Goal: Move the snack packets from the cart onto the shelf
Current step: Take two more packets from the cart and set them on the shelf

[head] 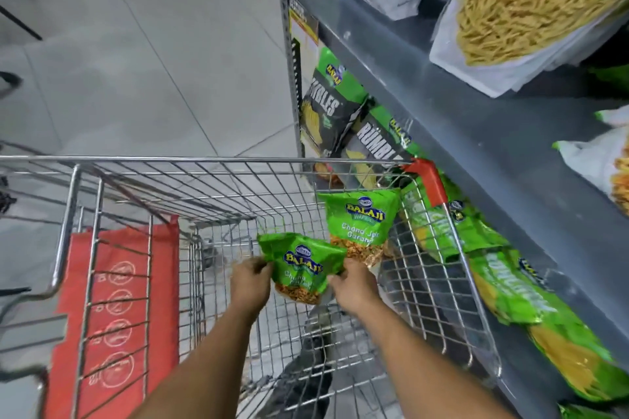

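Note:
Both my hands are down inside the wire cart [439, 286]. A green snack packet [301, 265] is held between them: my left hand [250, 282] grips its left edge and my right hand [354, 286] grips its right edge. A second green packet of the same kind [360, 221] leans against the cart's far right corner, just beyond my right hand. The grey metal shelf [476, 133] stands directly to the right of the cart.
Large sev packets [517, 10] stand on the upper shelf. Black and green chip packets [326, 105] and several green packets [531, 309] fill the lower shelf beside the cart. A red child-seat flap [115, 309] hangs at the cart's left. Grey tiled floor lies beyond.

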`<state>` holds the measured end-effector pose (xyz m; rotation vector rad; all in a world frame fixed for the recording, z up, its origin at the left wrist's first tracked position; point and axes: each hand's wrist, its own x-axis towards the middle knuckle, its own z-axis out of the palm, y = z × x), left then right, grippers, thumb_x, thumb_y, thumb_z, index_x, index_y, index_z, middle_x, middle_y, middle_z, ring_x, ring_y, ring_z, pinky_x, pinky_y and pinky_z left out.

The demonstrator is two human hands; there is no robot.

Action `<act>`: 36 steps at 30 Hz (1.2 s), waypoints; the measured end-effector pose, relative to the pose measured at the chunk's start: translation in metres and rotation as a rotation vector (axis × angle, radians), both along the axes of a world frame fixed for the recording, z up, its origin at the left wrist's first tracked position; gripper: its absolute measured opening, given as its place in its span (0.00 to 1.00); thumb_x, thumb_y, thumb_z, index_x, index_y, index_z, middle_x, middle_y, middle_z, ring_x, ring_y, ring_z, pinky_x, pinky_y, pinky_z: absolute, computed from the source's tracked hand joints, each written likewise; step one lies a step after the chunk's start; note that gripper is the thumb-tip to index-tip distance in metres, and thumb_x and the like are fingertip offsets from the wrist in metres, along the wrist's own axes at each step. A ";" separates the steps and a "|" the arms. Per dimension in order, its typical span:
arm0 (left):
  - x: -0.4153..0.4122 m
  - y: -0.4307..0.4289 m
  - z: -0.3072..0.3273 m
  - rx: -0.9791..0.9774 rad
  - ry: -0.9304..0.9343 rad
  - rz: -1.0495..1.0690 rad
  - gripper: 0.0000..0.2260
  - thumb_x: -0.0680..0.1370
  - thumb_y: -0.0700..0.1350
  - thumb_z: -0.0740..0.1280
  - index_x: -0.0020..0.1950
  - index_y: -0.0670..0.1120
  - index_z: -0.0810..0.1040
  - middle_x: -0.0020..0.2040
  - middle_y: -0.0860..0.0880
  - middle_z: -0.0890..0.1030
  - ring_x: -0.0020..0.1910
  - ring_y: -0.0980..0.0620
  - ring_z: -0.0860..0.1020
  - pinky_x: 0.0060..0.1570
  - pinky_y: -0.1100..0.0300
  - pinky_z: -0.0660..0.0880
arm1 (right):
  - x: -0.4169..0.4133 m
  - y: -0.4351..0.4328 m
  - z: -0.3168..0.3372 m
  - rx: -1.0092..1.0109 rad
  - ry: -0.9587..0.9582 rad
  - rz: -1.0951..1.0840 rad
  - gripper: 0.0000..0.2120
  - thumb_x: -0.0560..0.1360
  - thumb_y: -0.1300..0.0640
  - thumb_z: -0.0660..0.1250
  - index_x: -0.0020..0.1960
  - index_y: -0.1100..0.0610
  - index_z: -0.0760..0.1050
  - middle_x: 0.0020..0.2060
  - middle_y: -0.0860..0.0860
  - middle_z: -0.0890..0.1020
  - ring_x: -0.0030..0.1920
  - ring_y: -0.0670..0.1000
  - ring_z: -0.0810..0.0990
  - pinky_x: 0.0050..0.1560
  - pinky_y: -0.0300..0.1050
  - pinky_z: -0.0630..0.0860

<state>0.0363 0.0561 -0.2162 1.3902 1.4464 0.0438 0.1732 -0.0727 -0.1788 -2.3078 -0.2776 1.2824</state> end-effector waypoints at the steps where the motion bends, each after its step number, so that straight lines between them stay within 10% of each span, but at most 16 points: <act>1: -0.001 -0.003 0.002 0.025 0.011 -0.003 0.09 0.76 0.40 0.65 0.52 0.39 0.83 0.49 0.41 0.85 0.48 0.45 0.82 0.55 0.46 0.79 | 0.000 -0.002 0.003 0.003 -0.027 -0.003 0.13 0.75 0.57 0.65 0.59 0.57 0.74 0.50 0.54 0.82 0.39 0.50 0.78 0.35 0.39 0.71; 5: -0.005 -0.013 0.023 0.104 -0.002 -0.007 0.08 0.76 0.41 0.66 0.50 0.39 0.83 0.44 0.42 0.84 0.43 0.45 0.80 0.40 0.60 0.72 | 0.002 -0.016 0.020 0.064 -0.087 -0.028 0.07 0.74 0.60 0.67 0.50 0.53 0.80 0.45 0.52 0.84 0.42 0.53 0.80 0.36 0.42 0.71; 14: 0.007 -0.057 0.128 0.373 -0.221 -0.166 0.06 0.75 0.40 0.68 0.39 0.44 0.82 0.36 0.47 0.82 0.36 0.58 0.75 0.34 0.73 0.67 | 0.006 -0.091 0.107 0.391 -0.319 -0.153 0.08 0.66 0.61 0.66 0.40 0.59 0.83 0.36 0.52 0.82 0.37 0.44 0.76 0.39 0.41 0.69; 18: 0.026 -0.093 0.192 0.413 -0.425 -0.346 0.06 0.69 0.52 0.70 0.36 0.64 0.82 0.35 0.69 0.83 0.36 0.73 0.77 0.39 0.74 0.71 | 0.014 -0.148 0.170 0.554 -0.354 -0.399 0.05 0.70 0.58 0.68 0.39 0.59 0.80 0.33 0.49 0.82 0.34 0.42 0.75 0.38 0.43 0.71; 20: 0.045 -0.117 0.224 0.435 -0.571 -0.430 0.06 0.71 0.45 0.73 0.35 0.54 0.83 0.33 0.63 0.84 0.33 0.71 0.76 0.37 0.77 0.71 | 0.022 -0.184 0.202 0.603 -0.441 -0.497 0.05 0.71 0.59 0.69 0.40 0.59 0.82 0.36 0.49 0.85 0.37 0.41 0.78 0.41 0.39 0.73; 25: 0.110 -0.179 0.297 0.426 -0.816 -0.632 0.10 0.72 0.46 0.69 0.30 0.48 0.79 0.25 0.56 0.74 0.26 0.63 0.69 0.27 0.70 0.65 | 0.042 -0.265 0.270 0.749 -0.612 -0.718 0.05 0.73 0.58 0.69 0.40 0.51 0.82 0.36 0.42 0.84 0.36 0.35 0.78 0.39 0.28 0.73; 30: 0.189 -0.238 0.323 0.269 -0.959 -0.763 0.14 0.75 0.39 0.68 0.29 0.40 0.75 0.23 0.56 0.69 0.25 0.63 0.64 0.28 0.66 0.62 | 0.079 -0.327 0.297 0.789 -0.800 -0.881 0.07 0.70 0.51 0.66 0.39 0.50 0.82 0.34 0.45 0.84 0.35 0.44 0.77 0.42 0.48 0.76; 36: 0.284 -0.289 0.315 0.058 -0.934 -0.724 0.06 0.72 0.44 0.71 0.36 0.44 0.81 0.31 0.48 0.75 0.33 0.53 0.72 0.41 0.56 0.73 | 0.137 -0.369 0.300 0.838 -0.847 -1.013 0.11 0.75 0.58 0.65 0.36 0.50 0.80 0.29 0.39 0.83 0.34 0.39 0.77 0.36 0.37 0.75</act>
